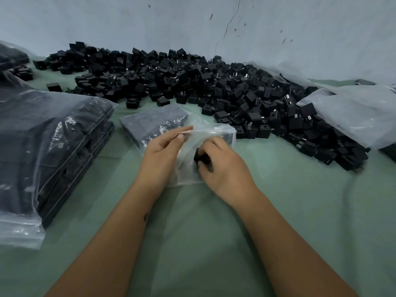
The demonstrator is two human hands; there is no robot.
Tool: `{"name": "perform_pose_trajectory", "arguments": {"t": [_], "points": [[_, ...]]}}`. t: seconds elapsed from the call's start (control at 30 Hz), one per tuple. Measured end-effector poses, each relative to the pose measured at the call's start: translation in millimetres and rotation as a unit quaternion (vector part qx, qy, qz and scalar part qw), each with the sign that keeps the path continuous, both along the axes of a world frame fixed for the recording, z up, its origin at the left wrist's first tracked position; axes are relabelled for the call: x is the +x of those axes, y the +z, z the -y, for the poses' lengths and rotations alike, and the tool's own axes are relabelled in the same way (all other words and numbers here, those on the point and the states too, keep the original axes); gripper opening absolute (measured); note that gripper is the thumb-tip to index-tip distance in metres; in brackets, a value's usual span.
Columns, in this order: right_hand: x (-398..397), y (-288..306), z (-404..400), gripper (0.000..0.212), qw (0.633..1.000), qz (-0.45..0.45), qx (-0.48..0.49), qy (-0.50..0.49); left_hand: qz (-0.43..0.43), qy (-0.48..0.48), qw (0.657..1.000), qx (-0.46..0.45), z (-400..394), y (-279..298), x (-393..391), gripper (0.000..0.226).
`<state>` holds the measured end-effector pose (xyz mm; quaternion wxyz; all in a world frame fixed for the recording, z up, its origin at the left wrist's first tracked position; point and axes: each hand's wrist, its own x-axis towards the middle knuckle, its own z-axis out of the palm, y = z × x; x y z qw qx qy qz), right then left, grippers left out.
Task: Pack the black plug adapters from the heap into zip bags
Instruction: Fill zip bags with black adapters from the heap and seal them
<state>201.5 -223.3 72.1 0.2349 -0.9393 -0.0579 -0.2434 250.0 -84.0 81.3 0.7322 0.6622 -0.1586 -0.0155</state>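
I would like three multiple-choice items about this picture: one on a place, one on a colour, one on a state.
1. Where is the heap of adapters?
A. along the wall
B. on the person's lap
C. inside a box

2. What colour is the table cover?
A. red
B. green
C. yellow

3. What does the right hand do?
A. rests flat and empty
B. holds scissors
C. holds a black adapter at the zip bag

Key: 1 A, the heap lies against the wall; 2 B, the cloth is pale green; 3 C, fingers grasp the adapter while the left hand holds the bag's mouth.
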Motion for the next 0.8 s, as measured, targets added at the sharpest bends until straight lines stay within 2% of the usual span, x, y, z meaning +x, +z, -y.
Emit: {"name": "perform_pose_trajectory", "arguments": {"t": [0.13, 0.23, 0.37, 0.43, 0.47, 0.57, 0.7, 0.8], "points": [[-2, 5, 0, 0.024, 1.000, -0.002, 0.024, -0.012, 0.034, -0.026, 0.999, 0.005, -5, 2, -1, 0.029], [-6, 12, -1, 0.023, 0.999, 0.004, 0.018, -0.034, 0.058, -0.039, 0.997, 0.031, -4, 2, -4, 0.027], [-12, 19, 4, 0.018, 0.993, 0.028, -0.093, -0.069, 0.056, -0.064, 0.992, 0.091, -5, -1, -5, 0.036], [-15, 27, 7, 0.017, 0.989, 0.055, -0.120, -0.064, 0.047, -0.074, 0.988, 0.127, -5, -4, -5, 0.043], [-16, 31, 8, 0.019, 0.987, 0.050, -0.142, -0.050, 0.050, -0.074, 0.985, 0.146, -5, -5, -5, 0.044], [-17, 35, 10, 0.027, 0.977, -0.037, -0.209, -0.010, 0.069, -0.060, 0.980, 0.179, -3, -7, -6, 0.044], [-18, 36, 5, 0.034, 0.973, -0.079, -0.216, -0.001, 0.081, -0.048, 0.979, 0.179, -1, -6, -7, 0.038], [-19, 38, 3, 0.032, 0.968, -0.091, -0.232, -0.008, 0.095, -0.053, 0.975, 0.192, -1, -7, -7, 0.038]]}}
